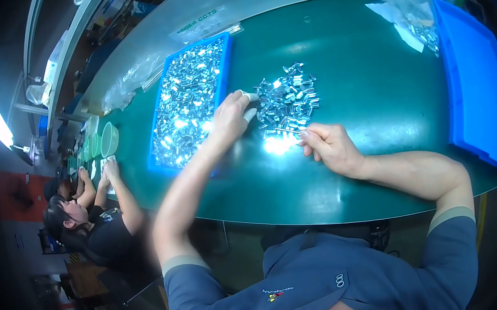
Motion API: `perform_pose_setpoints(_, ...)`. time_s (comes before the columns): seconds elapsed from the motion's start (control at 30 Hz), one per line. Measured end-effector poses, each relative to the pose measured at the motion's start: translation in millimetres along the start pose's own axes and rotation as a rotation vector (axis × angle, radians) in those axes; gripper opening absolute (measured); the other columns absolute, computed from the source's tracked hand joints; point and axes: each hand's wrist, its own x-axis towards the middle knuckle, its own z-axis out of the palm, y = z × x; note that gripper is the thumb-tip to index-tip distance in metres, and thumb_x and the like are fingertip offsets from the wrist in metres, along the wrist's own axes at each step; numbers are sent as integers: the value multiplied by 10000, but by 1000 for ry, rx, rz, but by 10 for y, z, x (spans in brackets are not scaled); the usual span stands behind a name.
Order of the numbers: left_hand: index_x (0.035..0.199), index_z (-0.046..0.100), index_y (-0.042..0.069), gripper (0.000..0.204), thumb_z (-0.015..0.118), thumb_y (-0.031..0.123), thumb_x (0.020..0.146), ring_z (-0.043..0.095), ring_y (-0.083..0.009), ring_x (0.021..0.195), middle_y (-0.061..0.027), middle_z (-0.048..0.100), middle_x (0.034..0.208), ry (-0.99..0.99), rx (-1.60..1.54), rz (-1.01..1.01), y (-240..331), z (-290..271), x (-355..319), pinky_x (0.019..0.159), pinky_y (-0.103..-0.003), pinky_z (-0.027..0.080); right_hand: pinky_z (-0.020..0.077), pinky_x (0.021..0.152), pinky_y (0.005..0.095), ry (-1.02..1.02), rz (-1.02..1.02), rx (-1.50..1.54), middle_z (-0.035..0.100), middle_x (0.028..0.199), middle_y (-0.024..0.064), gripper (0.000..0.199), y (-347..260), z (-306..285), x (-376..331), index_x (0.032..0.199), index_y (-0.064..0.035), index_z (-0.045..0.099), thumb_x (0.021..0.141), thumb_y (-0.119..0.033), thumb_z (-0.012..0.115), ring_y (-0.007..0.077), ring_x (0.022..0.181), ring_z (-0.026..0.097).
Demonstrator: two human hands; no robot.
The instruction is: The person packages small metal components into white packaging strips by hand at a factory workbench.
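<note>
A loose pile of small shiny metal pieces (288,103) lies on the green table in front of me. My left hand (231,117) is at the pile's left edge, its thumb and forefinger apart and covered with pale finger cots; nothing shows between them. Pinched in my right hand (334,147) is a thin, straight metal tool (285,130), which points left across the near edge of the pile. Whether it is a pair of tweezers or a single rod, I cannot tell. Just left of my left hand stands a blue tray (227,60) full of the same kind of metal pieces.
A second blue tray (477,82) rests at the right end of the green table (374,81). Behind it are clear plastic bags (411,2). More plastic film (132,82) lies at the far left. Co-workers (95,225) sit along the left side near green bowls (110,138).
</note>
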Motion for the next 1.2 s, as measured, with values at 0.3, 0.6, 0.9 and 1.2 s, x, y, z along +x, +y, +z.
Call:
perform_pose_setpoints(0.3, 975, 673, 51, 166, 748, 56, 828, 637, -340, 898, -128, 632, 911, 24, -77, -165, 37, 133, -129, 797, -437, 508, 451, 518, 297, -3, 20, -5, 662, 688, 19, 316, -18, -11, -49, 872, -54, 682, 1037, -288, 550, 109, 553, 580)
perform_pose_setpoints(0.6, 1202, 695, 14, 269, 662, 13, 935, 644, -154, 910, -51, 677, 1001, 122, -662, -463, 353, 129, -446, 863, -276, 508, 471, 558, 336, -26, 0, -20, 674, 681, 39, 332, 11, -19, -43, 855, -60, 685, 1029, -309, 551, 152, 576, 603)
perform_pose_setpoints(0.9, 1160, 623, 38, 226, 689, 55, 945, 723, -187, 866, -111, 722, 966, 234, -1417, -681, 707, 317, -746, 801, -285, 597, 466, 514, 257, -50, -28, -32, 656, 697, 31, 289, -7, -9, -37, 904, -29, 686, 1039, -256, 568, 89, 558, 569)
perform_pose_setpoints(1.2, 1159, 628, 24, 214, 684, 67, 956, 720, -184, 870, -111, 725, 974, 261, -1400, -645, 910, 351, -747, 802, -288, 586, 450, 512, 256, -62, -61, -53, 639, 690, 26, 257, 14, 7, -67, 902, -30, 679, 1036, -218, 568, 85, 560, 557)
